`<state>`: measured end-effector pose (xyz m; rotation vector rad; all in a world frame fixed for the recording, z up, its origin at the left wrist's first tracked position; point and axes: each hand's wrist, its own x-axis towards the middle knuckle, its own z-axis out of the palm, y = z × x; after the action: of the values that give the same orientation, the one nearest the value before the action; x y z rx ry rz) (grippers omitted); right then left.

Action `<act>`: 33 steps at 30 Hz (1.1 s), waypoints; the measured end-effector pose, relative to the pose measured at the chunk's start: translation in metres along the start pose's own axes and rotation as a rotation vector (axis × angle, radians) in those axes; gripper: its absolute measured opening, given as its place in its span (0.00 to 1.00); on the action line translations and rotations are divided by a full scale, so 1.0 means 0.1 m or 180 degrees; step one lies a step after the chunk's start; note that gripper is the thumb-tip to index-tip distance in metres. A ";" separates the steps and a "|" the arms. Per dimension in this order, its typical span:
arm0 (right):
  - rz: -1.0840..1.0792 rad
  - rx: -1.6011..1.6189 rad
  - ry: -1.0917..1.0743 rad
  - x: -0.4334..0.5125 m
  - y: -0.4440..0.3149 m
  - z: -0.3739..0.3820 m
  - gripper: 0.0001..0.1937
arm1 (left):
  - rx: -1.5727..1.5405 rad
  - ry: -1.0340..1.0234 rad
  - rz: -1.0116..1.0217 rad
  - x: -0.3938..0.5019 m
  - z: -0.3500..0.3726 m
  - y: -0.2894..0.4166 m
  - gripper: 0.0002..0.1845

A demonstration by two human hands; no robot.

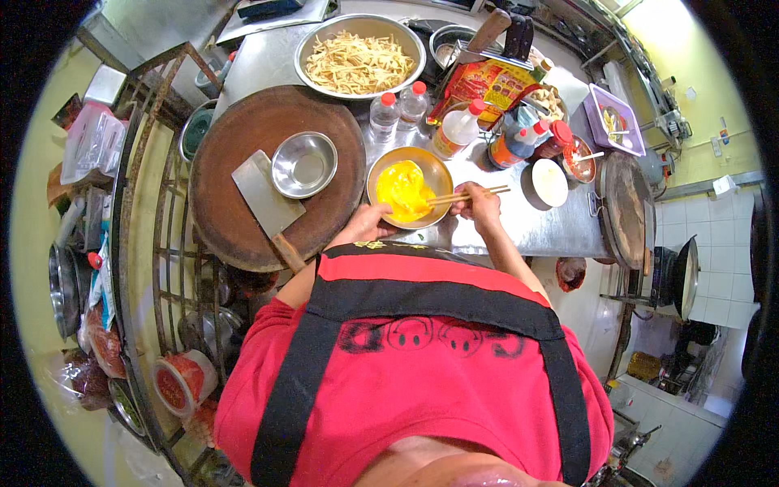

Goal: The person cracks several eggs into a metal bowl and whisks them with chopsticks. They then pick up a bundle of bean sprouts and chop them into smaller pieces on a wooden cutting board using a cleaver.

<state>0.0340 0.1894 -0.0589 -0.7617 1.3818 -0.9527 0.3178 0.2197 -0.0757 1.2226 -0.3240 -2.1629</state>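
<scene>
A metal bowl (445, 173) of beaten egg (398, 189) sits near the front edge of the steel table. My left hand (367, 223) grips its near-left rim, thumb over the edge. In my right hand (479, 206) is a pair of wooden chopsticks (450, 198), their tips down in the yellow egg. Left of the bowl, a cleaver (265, 192) lies flat on a round wooden chopping block (243, 128), its handle pointing towards me. A small steel bowl (304, 164) rests on the block, partly over the blade.
A large steel basin (299, 58) of pale strips stands at the back. Red-capped bottles (384, 119), a red packet (487, 85) and a knife holder (471, 52) crowd behind the egg bowl. To the right are a white bowl (549, 182), a purple basket (616, 119) and another chopping block (627, 207).
</scene>
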 end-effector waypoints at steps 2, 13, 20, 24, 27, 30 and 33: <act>-0.0030 0.0477 0.0026 -0.05 0.03 0.13 0.10 | 0.0255 -0.0080 -0.0108 0.02 0.02 -0.14 0.23; -0.0629 0.0826 0.0556 0.04 -0.21 0.20 0.13 | 0.0383 -0.0138 0.0039 -0.16 0.12 0.19 0.22; -0.0439 0.0079 0.0328 0.13 -0.12 0.08 0.14 | 0.0431 -0.0042 0.0082 -0.13 0.11 0.20 0.22; 0.0121 -0.0181 -0.0133 0.05 -0.18 0.06 0.14 | 0.0457 -0.0188 0.0061 -0.08 0.01 0.18 0.23; -0.0992 0.0406 0.0522 0.15 -0.15 0.09 0.14 | 0.0355 -0.0342 0.0130 0.01 0.01 0.16 0.23; 0.0177 -0.0136 -0.0201 0.14 -0.07 -0.03 0.14 | 0.0528 -0.0128 -0.0048 0.08 -0.05 0.16 0.22; -0.0623 -0.0009 0.0126 -0.07 -0.40 0.17 0.14 | 0.0445 -0.0160 0.0081 -0.01 -0.05 0.18 0.20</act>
<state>0.0469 0.1768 -0.0191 -0.8966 1.3606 -1.1236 0.3294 0.2065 -0.0688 1.2341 -0.5171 -2.1824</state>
